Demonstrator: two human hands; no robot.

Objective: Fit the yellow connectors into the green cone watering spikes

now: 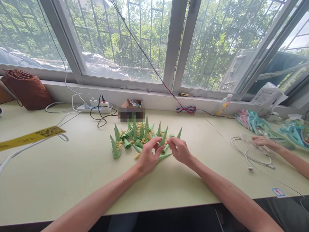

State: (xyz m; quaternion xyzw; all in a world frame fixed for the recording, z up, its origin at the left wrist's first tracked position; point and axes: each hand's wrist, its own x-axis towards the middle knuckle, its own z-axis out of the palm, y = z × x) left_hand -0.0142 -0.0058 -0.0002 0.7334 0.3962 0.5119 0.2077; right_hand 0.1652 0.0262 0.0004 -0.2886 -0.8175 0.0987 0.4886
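Between the fingertips of my left hand stands a green plastic cone, its tip pointing up. My right hand is pinched close beside that cone; whatever its fingertips hold is too small to make out. Behind and left of my hands spreads a cluster of similar green cones, some upright and others lying on their sides. Small yellow pieces are scattered among them. Another green cone rises just beyond my right hand.
A co-worker's hand is at the right, over white cables, near teal plastic items. Along the window stand a brown bag, a power strip, a small cardboard box and a bottle. A yellow tag juts in from the left.
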